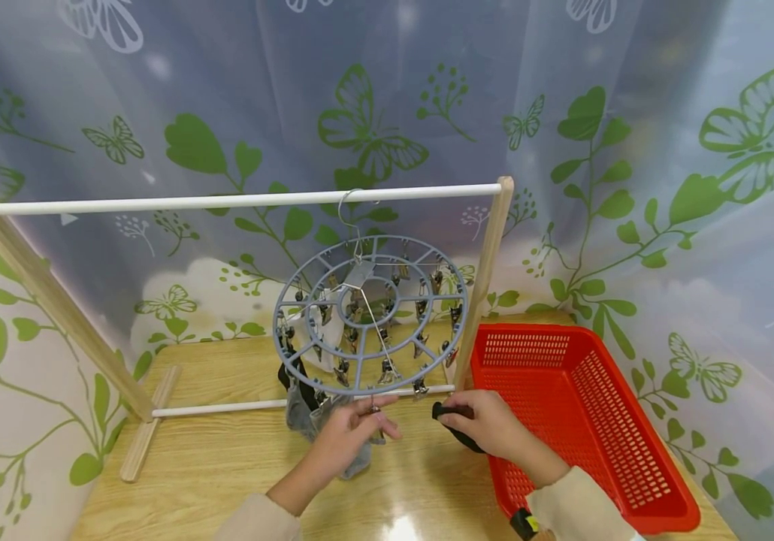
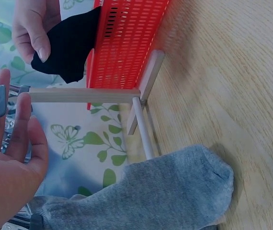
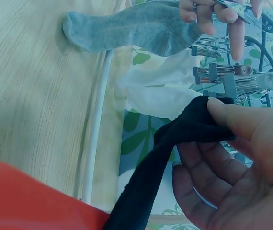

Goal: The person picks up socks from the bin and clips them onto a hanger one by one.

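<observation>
A round grey clip hanger (image 1: 360, 391) hangs by its hook, with many metal clips around its rings. At its near edge my left hand (image 1: 343, 436) holds one of the hanging clips (image 2: 0, 101) between its fingers. My right hand (image 1: 495, 424) pinches a black sock (image 2: 69, 45) by one end between thumb and fingers, and the rest of it dangles toward the basket. Beside the left hand a grey sock (image 2: 175, 191) hangs from the hanger. A white sock (image 3: 155, 91) and another dark piece hang farther back, partly hidden by the rings.
The hanger's hook sits over the white top bar (image 1: 245, 200) of a wooden-legged stand. A lower white bar (image 1: 218, 408) runs close above the wooden table (image 1: 225, 473). To the right stands a red slotted basket (image 1: 542, 428). A patterned curtain (image 1: 225, 98) closes off the back.
</observation>
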A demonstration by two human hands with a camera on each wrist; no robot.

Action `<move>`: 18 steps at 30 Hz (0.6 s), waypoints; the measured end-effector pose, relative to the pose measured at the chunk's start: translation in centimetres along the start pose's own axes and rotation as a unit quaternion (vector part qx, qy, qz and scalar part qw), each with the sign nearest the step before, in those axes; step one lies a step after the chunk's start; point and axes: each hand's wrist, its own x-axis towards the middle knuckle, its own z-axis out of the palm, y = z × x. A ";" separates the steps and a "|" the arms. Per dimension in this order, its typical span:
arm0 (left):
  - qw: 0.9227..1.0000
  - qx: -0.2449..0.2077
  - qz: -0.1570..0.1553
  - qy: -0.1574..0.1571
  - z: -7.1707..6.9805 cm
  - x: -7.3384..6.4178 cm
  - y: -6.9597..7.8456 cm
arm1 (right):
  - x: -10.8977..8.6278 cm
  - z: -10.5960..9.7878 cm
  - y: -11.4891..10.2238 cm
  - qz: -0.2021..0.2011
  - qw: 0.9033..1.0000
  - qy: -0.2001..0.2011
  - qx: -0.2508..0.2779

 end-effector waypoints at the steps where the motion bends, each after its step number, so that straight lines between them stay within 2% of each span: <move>1: 1.000 -0.001 0.000 -0.001 0.0 0.0 0.0 | 0.0 0.0 -0.1 0.001 1.000 -0.003 0.002; 9: 1.000 0.028 0.006 0.005 0.2 0.1 -0.2 | -0.2 0.1 -0.9 -0.011 1.000 -0.024 -0.006; 18: 1.000 0.028 0.010 0.010 0.4 0.1 -0.3 | -0.3 0.8 -1.5 -0.038 0.999 -0.027 -0.004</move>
